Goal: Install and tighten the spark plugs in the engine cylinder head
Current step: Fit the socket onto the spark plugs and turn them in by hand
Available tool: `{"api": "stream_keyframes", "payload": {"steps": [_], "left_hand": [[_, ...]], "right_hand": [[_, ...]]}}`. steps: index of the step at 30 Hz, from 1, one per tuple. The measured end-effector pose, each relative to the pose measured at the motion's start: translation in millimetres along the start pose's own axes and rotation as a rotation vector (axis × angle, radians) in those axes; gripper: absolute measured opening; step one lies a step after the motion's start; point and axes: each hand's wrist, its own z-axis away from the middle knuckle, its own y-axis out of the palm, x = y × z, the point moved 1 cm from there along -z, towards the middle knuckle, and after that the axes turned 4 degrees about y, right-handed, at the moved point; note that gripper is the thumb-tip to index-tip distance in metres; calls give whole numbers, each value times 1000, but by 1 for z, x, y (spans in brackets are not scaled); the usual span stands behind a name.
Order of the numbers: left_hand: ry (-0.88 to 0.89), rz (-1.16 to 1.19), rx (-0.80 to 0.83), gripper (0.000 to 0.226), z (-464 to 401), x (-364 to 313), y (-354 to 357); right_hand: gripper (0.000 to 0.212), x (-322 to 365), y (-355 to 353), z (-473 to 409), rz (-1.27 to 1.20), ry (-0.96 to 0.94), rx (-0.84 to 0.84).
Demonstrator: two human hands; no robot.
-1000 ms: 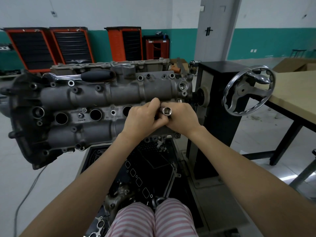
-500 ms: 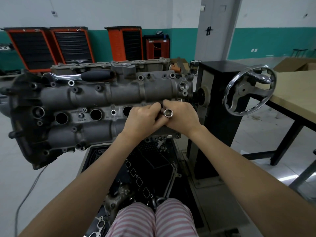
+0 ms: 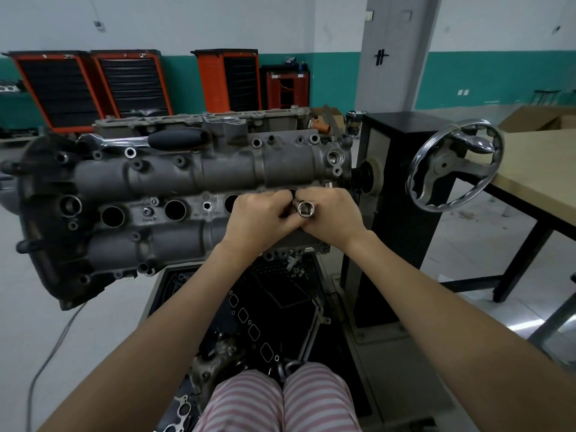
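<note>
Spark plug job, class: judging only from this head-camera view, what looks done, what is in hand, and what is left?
Done: nothing clearly; no fitted plug shows. In hand: the left hand and right hand grip a socket at the rightmost well of the cylinder head. Left: three spark plug wells gape open, and the ratchet lies unused on top, so tightening seems pending.

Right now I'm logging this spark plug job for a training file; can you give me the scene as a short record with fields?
workpiece: engine cylinder head on a stand, plug wells facing the person
open wells in view: three dark round holes left of the hands
tool in hand: chrome socket, open end toward the camera
left hand: fingers curled at the socket
right hand: fingers wrapped round the socket
spare tool: ratchet wrench lying on top of the head
stand control: handwheel at right
spark plug: not visible
</note>
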Motion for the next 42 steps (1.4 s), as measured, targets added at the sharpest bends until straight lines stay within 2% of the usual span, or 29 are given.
{"api": "stream_keyframes", "payload": {"steps": [6, 11, 16, 23, 33, 37, 42], "left_hand": [[58, -24, -3, 39, -1, -2, -1], [5, 7, 35, 27, -1, -5, -4], [6, 20, 78, 20, -2, -8, -5], [42, -28, 27, 38, -1, -2, -1], [1, 42, 62, 29, -4, -10, -7], [7, 16, 64, 29, -3, -9, -5], [12, -75, 36, 35, -2, -3, -2]], "right_hand": [[20, -2, 1, -1, 2, 13, 14], [21, 0, 0, -2, 41, 45, 12], [11, 0, -1, -1, 49, 12, 68], [14, 0, -2, -1, -24, 51, 41], [19, -1, 0, -1, 49, 47, 106], [13, 0, -2, 0, -2, 59, 98], [16, -1, -2, 0, -27, 61, 94]]}}
